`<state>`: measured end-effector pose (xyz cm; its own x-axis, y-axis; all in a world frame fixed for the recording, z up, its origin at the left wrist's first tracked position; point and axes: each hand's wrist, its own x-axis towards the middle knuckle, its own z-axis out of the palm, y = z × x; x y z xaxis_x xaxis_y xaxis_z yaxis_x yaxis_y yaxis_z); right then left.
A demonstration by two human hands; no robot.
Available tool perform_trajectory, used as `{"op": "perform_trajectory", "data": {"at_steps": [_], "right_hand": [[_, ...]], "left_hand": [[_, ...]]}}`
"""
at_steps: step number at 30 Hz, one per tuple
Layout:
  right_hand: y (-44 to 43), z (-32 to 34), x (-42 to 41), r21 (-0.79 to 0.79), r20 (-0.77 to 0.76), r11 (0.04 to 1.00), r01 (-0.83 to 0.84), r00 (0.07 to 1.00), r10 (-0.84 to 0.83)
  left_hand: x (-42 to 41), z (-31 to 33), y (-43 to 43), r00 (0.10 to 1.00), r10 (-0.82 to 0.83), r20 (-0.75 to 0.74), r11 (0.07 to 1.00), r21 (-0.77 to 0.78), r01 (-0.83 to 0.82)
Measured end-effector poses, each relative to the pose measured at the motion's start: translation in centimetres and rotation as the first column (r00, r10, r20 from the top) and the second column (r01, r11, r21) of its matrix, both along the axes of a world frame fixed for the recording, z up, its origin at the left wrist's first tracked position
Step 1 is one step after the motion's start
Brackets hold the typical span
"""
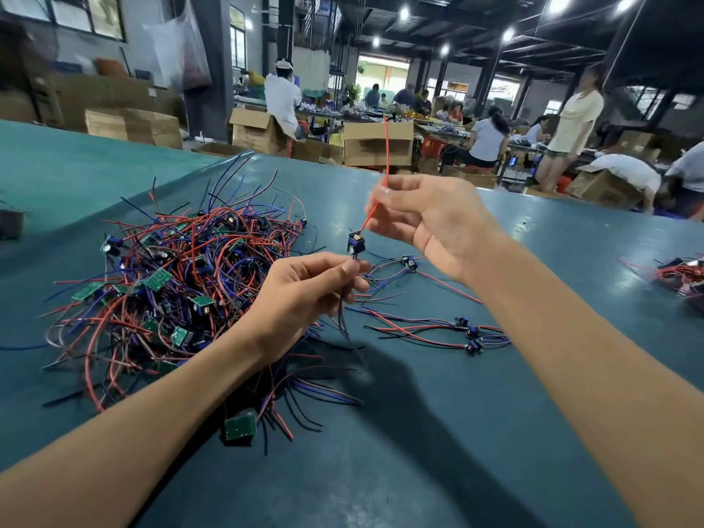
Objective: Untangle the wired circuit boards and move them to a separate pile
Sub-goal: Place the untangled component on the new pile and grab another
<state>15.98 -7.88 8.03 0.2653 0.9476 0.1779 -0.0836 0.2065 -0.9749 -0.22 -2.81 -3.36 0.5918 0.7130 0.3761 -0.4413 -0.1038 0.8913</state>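
A big tangled heap of wired circuit boards [179, 283], with red, blue and black wires and small green boards, lies on the left of the teal table [438, 432]. I hold one small board [356, 242] in the air between my hands. My left hand [308, 291] pinches its dark wires just below it. My right hand [430, 219] pinches its red wire [385, 154], which stands straight up. A separate small pile of untangled boards [470, 335] lies to the right, and two more boards [409, 262] lie behind it.
A loose green board [240, 426] lies near my left forearm. Another wire pile [682, 276] sits at the table's right edge, and a dark object [10, 222] at the left edge. Beyond the table are cardboard boxes [377, 144] and several people.
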Motion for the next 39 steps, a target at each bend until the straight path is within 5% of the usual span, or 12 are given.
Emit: {"op": "perform_trajectory", "data": {"at_steps": [5,9,17,19,21,23,25,29,39], "right_hand": [[-3.2,-4.5,-0.5,-0.101,0.204,0.984,-0.148,0.965,0.166],[-3.4,-6.1,-1.2,-0.073,0.255,0.997,-0.019,0.966,0.037],[1.2,-1.7,3.9,-0.072,-0.150,0.991,0.112,0.981,-0.122],[2.5,-0.7,5.7,-0.044,-0.091,0.982,0.183,0.978,-0.186],[3.6,-0.2,7.3,-0.031,0.150,0.966,0.256,0.957,-0.249],[4.5,-0.2,8.9,-0.061,0.519,0.956,0.287,0.827,-0.216],[5.3,-1.0,10.3,-0.097,0.798,0.940,0.327,0.590,-0.123],[6.4,-5.0,12.2,-0.056,0.988,0.923,0.381,0.155,-0.004],[5.9,-10.9,14.3,-0.107,0.994,0.773,0.625,0.051,0.096]], "left_hand": [[0.0,-0.1,-0.1,0.999,-0.041,0.000,0.999,0.000,0.041],[0.1,-0.2,-0.6,0.994,-0.002,-0.111,0.997,0.071,0.010],[1.3,-1.4,-0.9,0.947,0.134,-0.293,0.976,0.207,-0.074],[1.5,-1.7,-0.8,0.933,0.153,-0.326,0.962,0.265,-0.065],[1.5,-1.9,-0.7,0.912,0.192,-0.362,0.939,0.337,-0.064],[1.5,-2.1,-0.6,0.896,0.225,-0.383,0.920,0.387,-0.065],[1.5,-2.1,-0.5,0.896,0.223,-0.385,0.920,0.388,-0.062],[1.4,-2.1,-0.5,0.873,0.273,-0.404,0.897,0.435,-0.079],[1.2,-1.6,-1.0,0.848,0.284,-0.448,0.873,0.486,-0.036]]}}
